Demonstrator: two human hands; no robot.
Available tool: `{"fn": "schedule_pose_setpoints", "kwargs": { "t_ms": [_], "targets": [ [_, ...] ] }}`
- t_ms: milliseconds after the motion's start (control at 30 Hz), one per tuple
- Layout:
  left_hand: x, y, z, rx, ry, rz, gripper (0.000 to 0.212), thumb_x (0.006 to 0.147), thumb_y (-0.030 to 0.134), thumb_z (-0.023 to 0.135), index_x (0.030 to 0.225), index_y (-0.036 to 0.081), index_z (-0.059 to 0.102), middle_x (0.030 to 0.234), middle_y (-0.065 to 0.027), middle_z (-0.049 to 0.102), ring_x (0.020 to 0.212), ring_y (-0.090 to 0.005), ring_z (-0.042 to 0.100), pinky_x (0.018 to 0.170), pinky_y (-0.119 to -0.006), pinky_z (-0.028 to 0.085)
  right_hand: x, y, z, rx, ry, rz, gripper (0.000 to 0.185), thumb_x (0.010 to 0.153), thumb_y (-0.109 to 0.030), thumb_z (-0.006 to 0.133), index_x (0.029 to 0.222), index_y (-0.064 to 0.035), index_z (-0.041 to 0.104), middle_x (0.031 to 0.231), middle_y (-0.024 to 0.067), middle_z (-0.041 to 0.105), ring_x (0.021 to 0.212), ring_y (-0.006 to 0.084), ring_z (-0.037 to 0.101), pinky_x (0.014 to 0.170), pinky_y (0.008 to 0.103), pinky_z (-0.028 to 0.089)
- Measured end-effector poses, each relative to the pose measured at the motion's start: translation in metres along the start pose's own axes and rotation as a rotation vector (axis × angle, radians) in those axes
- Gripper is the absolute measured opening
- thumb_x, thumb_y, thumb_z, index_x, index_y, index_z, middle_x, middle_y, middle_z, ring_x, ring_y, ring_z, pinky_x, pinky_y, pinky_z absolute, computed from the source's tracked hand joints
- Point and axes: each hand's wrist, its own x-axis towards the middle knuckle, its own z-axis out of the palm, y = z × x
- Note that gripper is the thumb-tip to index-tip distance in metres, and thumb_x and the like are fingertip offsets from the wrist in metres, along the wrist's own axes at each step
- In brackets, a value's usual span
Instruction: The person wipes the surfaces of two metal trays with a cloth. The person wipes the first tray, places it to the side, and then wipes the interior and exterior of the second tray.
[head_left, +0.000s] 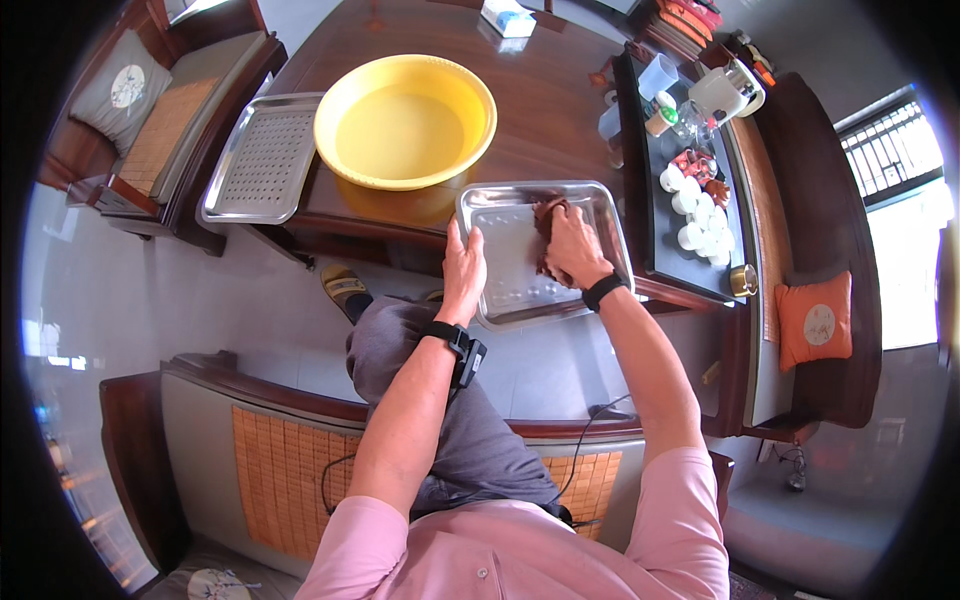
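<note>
A rectangular stainless steel tray extends over the near edge of the table, in front of my lap. My left hand grips its left rim, thumb over the edge and the other fingers along the outside. Inside the tray, my right hand presses a crumpled dark brown cloth against the right part of the tray's floor. Left of the tray stands a large yellow plastic basin; whether it holds water I cannot tell. A perforated metal tray lies beside the basin, jutting past the table's edge.
On the dark wooden table sits a tissue box at the back. To the right, a black tea tray carries several white cups, a kettle and glass vessels. Wooden benches stand around; a thin cable hangs near my lap.
</note>
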Motion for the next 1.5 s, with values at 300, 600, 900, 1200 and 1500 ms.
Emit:
{"fn": "schedule_pose_setpoints", "kwargs": {
  "t_ms": [300, 600, 900, 1200, 1500],
  "targets": [
    [0.009, -0.008, 0.004, -0.399, -0.055, -0.062, 0.048, 0.109, 0.035, 0.037, 0.141, 0.001, 0.049, 0.125, -0.0093, 0.059, 0.11, -0.0186, 0.054, 0.096, -0.032, 0.044, 0.006, -0.053, 0.018, 0.3, 0.147, -0.698, 0.033, 0.079, 0.001, 0.061, 0.112, -0.0021, 0.064, 0.117, 0.0176, 0.061, 0.108, 0.0373, 0.056, 0.097, 0.0447, 0.045],
    [0.008, -0.013, -0.001, -0.167, 0.005, -0.029, 0.048, 0.107, 0.041, 0.04, 0.128, 0.001, 0.056, 0.112, -0.0143, 0.064, 0.1, -0.022, 0.058, 0.09, -0.035, 0.046, -0.064, -0.001, 0.02, 0.385, -0.135, -0.644, 0.019, 0.076, 0.001, 0.063, 0.087, -0.0108, 0.072, 0.108, 0.0097, 0.06, 0.103, 0.0346, 0.056, 0.09, 0.0428, 0.047],
    [0.004, -0.006, 0.006, -0.175, 0.049, 0.048, 0.042, 0.108, 0.037, 0.039, 0.117, 0.0, 0.057, 0.099, -0.0076, 0.059, 0.09, -0.0172, 0.052, 0.085, -0.033, 0.045, -0.059, 0.041, 0.007, 0.154, 0.126, -0.133, 0.015, 0.077, -0.001, 0.06, 0.086, -0.0048, 0.071, 0.098, 0.0182, 0.06, 0.098, 0.0392, 0.056, 0.086, 0.0465, 0.047],
    [0.007, -0.018, 0.002, -0.121, 0.065, 0.102, 0.046, 0.107, 0.039, 0.039, 0.127, 0.001, 0.055, 0.112, -0.0136, 0.063, 0.102, -0.0222, 0.056, 0.092, -0.035, 0.044, -0.08, -0.032, 0.033, 0.415, 0.016, -0.413, 0.018, 0.076, 0.005, 0.061, 0.09, -0.0038, 0.069, 0.099, 0.0167, 0.056, 0.099, 0.0361, 0.054, 0.09, 0.0429, 0.046],
    [0.012, -0.026, 0.008, -0.377, 0.042, 0.088, 0.042, 0.108, 0.037, 0.04, 0.125, 0.002, 0.057, 0.115, -0.0061, 0.06, 0.103, -0.0153, 0.053, 0.094, -0.031, 0.043, -0.025, 0.014, 0.018, 0.298, 0.264, -0.084, 0.036, 0.082, 0.0, 0.055, 0.116, -0.0074, 0.063, 0.114, 0.0269, 0.051, 0.104, 0.0465, 0.052, 0.091, 0.0531, 0.045]
  ]
}}
